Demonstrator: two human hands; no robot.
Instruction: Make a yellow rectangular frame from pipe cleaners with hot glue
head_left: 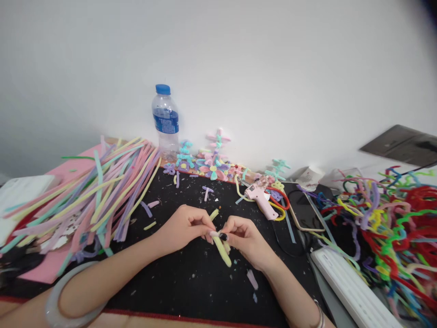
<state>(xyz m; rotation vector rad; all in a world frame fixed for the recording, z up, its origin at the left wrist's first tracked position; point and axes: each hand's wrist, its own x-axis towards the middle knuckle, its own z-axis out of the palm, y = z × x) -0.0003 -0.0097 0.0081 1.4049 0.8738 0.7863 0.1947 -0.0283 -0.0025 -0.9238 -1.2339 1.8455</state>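
Observation:
Both hands meet over the middle of the black mat (164, 287). My left hand (187, 228) is closed, its thumb and fingertips pinching pale yellow pipe cleaner pieces (222, 253). From the other side my right hand (247, 239) pinches the same pieces, a dark nail showing on its thumb. One yellow end points down toward me; another (214, 214) sticks up behind the fingers. A small pale piece crosses between the fingertips, and its exact joint is hidden. Beside the right wrist lies a short lilac piece (252, 279).
Long pastel pipe cleaners (119, 182) are heaped at left. A bottle (166, 120) and finished pipe cleaner flowers (213, 168) stand by the wall. Right of them lie a pink glue gun (262, 200), a phone (306, 210), a white power strip (355, 287) and tangled bright pipe cleaners (392, 228).

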